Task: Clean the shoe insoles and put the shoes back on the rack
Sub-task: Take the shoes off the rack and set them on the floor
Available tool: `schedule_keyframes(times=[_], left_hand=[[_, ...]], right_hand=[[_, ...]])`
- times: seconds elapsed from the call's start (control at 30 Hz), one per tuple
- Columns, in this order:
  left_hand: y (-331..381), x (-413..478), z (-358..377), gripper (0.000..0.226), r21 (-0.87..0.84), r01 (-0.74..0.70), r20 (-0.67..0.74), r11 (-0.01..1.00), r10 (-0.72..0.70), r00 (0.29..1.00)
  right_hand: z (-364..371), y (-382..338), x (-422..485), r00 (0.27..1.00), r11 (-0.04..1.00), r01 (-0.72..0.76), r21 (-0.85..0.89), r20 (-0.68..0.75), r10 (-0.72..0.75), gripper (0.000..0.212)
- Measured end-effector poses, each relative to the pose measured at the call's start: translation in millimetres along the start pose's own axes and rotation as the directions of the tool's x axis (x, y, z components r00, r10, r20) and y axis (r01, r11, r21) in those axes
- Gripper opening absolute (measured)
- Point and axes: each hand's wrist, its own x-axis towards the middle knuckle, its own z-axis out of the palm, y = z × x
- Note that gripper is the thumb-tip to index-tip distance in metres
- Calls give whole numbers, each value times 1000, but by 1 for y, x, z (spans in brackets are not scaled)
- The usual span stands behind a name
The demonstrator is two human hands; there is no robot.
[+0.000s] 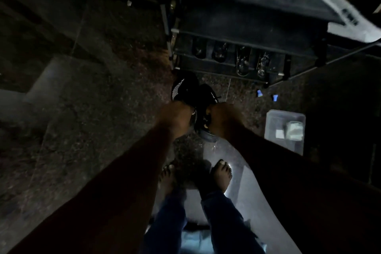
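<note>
The scene is very dark. A pair of black sneakers with white stripes hangs side by side above the speckled floor, toes pointing at the rack. My left hand grips the left shoe at its heel end. My right hand grips the right shoe the same way. The black shoe rack stands just beyond them, with several dark shoes on its lower shelf. The insoles are hidden from view.
A clear plastic box with small packets lies on the floor to the right. Two small blue objects lie near the rack's foot. My bare feet stand below the shoes. A white object is at top right.
</note>
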Motion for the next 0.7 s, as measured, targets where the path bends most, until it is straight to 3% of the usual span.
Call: schedule_keyframes(times=[0.33,0.6,0.7], left_hand=[[-16,122,124,29,-13,4,-19,1000,-4,1000],[-20,188,193,33,-35,46,-82,998,-49,995],[-23,192,211,32,-79,86,10,993,-85,996]], right_hand=[[110,35,111,998,997,16,-75,-66,-21,31],[174,57,180,991,997,29,-77,-126,-38,42],[198,57,191,993,993,58,-102,-98,-68,39]])
